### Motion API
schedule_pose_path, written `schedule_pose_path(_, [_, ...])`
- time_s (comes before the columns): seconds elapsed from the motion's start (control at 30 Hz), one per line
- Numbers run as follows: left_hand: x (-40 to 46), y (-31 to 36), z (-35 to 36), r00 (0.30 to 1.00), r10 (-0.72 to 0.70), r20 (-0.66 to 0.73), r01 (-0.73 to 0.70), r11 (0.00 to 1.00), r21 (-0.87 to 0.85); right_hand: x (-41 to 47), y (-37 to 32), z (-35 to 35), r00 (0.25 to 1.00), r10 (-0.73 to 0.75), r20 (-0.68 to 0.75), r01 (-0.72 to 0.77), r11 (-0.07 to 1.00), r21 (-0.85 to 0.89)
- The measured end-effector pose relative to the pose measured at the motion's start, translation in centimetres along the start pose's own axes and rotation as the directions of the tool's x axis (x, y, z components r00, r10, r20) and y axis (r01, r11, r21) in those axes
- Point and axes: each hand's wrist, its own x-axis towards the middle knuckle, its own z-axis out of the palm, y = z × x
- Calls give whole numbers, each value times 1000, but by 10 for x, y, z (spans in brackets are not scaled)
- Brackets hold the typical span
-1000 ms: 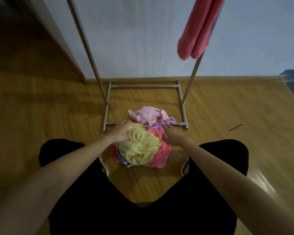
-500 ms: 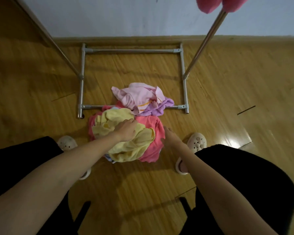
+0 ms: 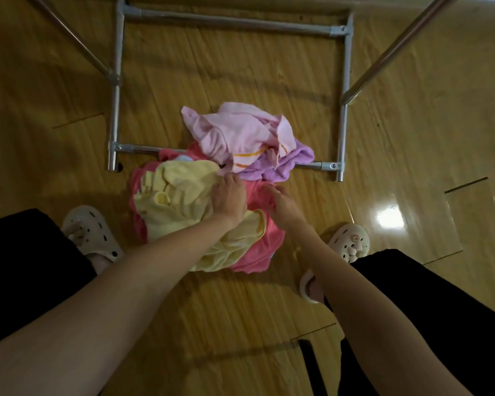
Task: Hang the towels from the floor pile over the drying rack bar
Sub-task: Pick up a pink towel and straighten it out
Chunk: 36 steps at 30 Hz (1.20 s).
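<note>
A pile of towels lies on the wooden floor against the front tube of the drying rack's base [image 3: 116, 90]. A yellow towel [image 3: 180, 192] is on top at the left, over a coral pink towel [image 3: 257, 252]. Behind them are a light pink towel [image 3: 240, 130] with orange stripes and a purple towel [image 3: 295, 158]. My left hand [image 3: 229, 195] rests on the yellow towel, fingers reaching toward the light pink one. My right hand [image 3: 280, 200] touches the coral towel with its fingers spread. The rack's top bar is out of view.
The rack's two slanted uprights [image 3: 397, 50] [image 3: 69, 35] rise from the side tubes of the base. My feet in pale slippers [image 3: 95, 235] [image 3: 352, 241] stand on either side of the pile, and my knees in black trousers fill the lower corners.
The view has tilted further down and closer to the pile, so the hung pink towel has left the frame. Both hands have moved inward over the yellow and coral towels.
</note>
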Motion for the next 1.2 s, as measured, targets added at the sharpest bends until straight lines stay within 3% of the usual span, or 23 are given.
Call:
schedule_pose_path(0.1, [1, -2, 7, 998, -40, -46, 39, 999, -26, 1, -2, 6, 999, 32, -24, -31, 999, 5])
schedule_pose_path(0.17, [1, -8, 13, 995, 23, -100, -27, 999, -42, -5, -6, 9, 996, 36, -79, -34, 999, 17])
schedule_pose_path(0.23, [-1, -15, 14, 980, 29, -195, -81, 960, -267, -16, -12, 10, 989, 67, -132, -60, 997, 57])
schedule_pose_path(0.33, [-18, -20, 0, 956, 1, -293, -186, 773, -607, -40, -20, 7, 975, 124, -182, -95, 983, 157])
schedule_pose_path(0.47, [-60, -20, -52, 928, -48, -369, -276, 576, -770, -81, -36, -9, 960, 134, -244, -85, 976, 202])
schedule_pose_path(0.67, [-130, -35, -131, 907, -33, -419, -361, 447, -818, -145, -73, -44, 929, 178, -325, -84, 955, 283])
schedule_pose_path(0.87, [-193, -51, -204, 870, 15, -492, -462, 371, -805, -211, -117, -80, 910, 57, -411, 81, 947, 311])
schedule_pose_path(1.1, [-264, -60, -273, 785, 219, -580, -607, 464, -645, -275, -160, -107, 842, -143, -520, 284, 937, 202])
schedule_pose_path(1.2, [-292, -59, -293, 768, 211, -604, -626, 445, -641, -300, -172, -117, 819, -211, -534, 332, 933, 140])
